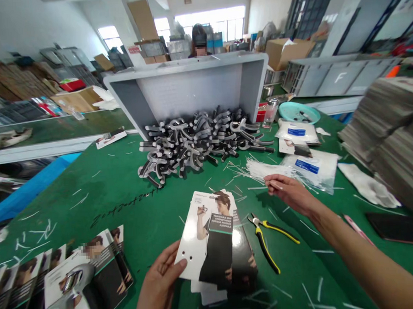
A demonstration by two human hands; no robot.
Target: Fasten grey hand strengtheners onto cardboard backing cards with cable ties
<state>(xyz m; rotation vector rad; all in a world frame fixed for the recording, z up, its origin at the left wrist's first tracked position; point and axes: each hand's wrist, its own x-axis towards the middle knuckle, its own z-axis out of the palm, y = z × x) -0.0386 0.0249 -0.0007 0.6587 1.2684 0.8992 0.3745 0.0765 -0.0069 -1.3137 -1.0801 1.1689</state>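
Note:
My left hand grips the lower left edge of a printed packaging card for an adjustable grip strengthener, thumb on top. More cards show beneath it, slightly fanned. On the right, my right hand is closed in a pinch at the near edge of a pile of white cable ties; a thin white tie appears to be between the fingertips. Diagonal cutting pliers with yellow and black handles lie with jaws parted, right of the cards. A heap of grey and black hand grippers spills from a tipped grey crate.
Carded hand grippers are stacked at lower left. Bags of ties, a turquoise plate, a glass, a white glove and grey card stacks stand right. Tie scraps litter the green table. A person is behind the crate.

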